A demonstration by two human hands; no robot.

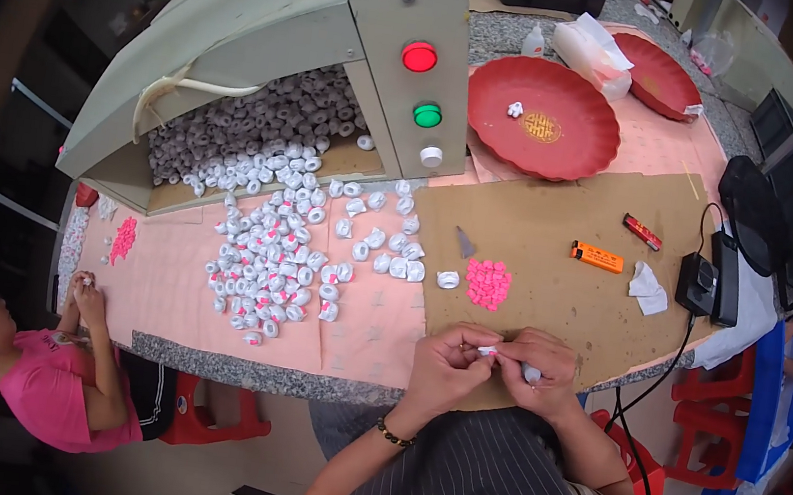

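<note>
Close to the table's front edge, my left hand point(450, 361) and my right hand point(540, 372) meet fingertip to fingertip. Both pinch a small white wrapped piece point(487, 351) with a bit of pink on it. A second whitish piece point(531, 373) shows among my right fingers. Just beyond my hands lies a heap of small pink pieces point(488, 285), with one white wrapped ring point(448, 280) beside it on the brown cardboard point(560, 208). To the left, a large spread of white wrapped rings point(265, 266), many with pink marks, covers part of the pink sheet.
A grey machine point(411, 12) with red and green lights stands at the back, its opening full of rings. Red scalloped trays point(586, 157) sit back right. An orange lighter point(597, 257), crumpled tissue point(649, 288) and cabled black box point(698, 285) lie right. A person point(68, 385) works far left.
</note>
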